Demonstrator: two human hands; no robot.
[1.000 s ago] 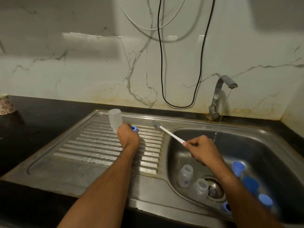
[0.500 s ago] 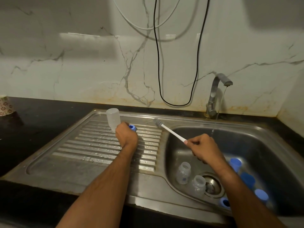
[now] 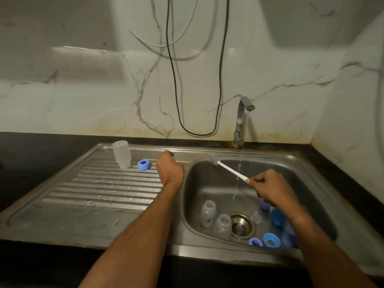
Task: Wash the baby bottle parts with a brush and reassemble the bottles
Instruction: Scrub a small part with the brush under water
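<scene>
Steel basin (image 3: 311, 183) holds bottles (image 3: 208, 213) (blue rings (image 3: 271, 240)).

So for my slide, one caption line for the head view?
Right hand holds a brush over the sink; left hand hovers beside a blue ring.

In front of me is a shiny metal sink (image 3: 311, 169) set in a black desk (image 3: 37, 146). The tap (image 3: 241, 119) at the back is on, and a thin line of water (image 3: 239, 173) runs down. Behind it is a white marble wall (image 3: 83, 90) with brown stains low down. A black cord (image 3: 176, 80) and a white cord (image 3: 145, 40) hang on it.
</scene>
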